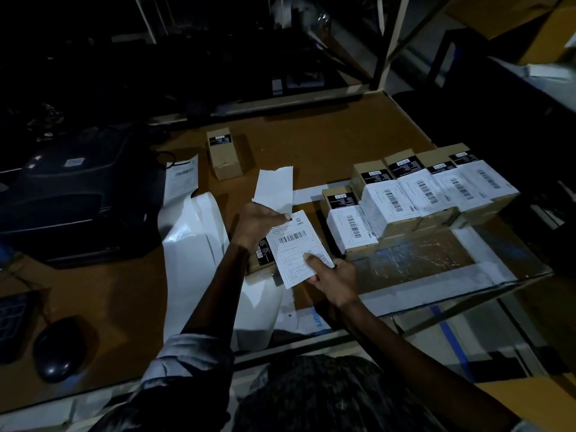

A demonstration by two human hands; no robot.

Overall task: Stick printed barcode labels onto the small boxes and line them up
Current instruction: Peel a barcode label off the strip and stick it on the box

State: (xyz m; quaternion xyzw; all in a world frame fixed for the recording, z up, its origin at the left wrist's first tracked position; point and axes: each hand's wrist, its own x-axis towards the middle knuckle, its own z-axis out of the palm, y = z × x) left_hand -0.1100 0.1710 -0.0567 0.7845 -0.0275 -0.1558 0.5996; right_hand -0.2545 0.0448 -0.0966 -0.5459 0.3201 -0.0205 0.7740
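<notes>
A white barcode label (296, 247) lies over a small brown box (262, 254) with a black side panel, near the middle of the table. My left hand (258, 224) pinches the label's upper left corner. My right hand (335, 280) pinches its lower right corner, thumb on top. Most of the box is hidden under the label and my left wrist. To the right, several labelled boxes (427, 194) stand packed together in rows. One unlabelled box (223, 152) sits apart at the back.
A dark label printer (74, 194) stands at the left, a printed label (182, 179) and a long strip of white backing paper (193, 254) beside it. Another backing piece (276, 188) lies behind my left hand. A mouse (59, 349) sits front left. The table edge runs close to my body.
</notes>
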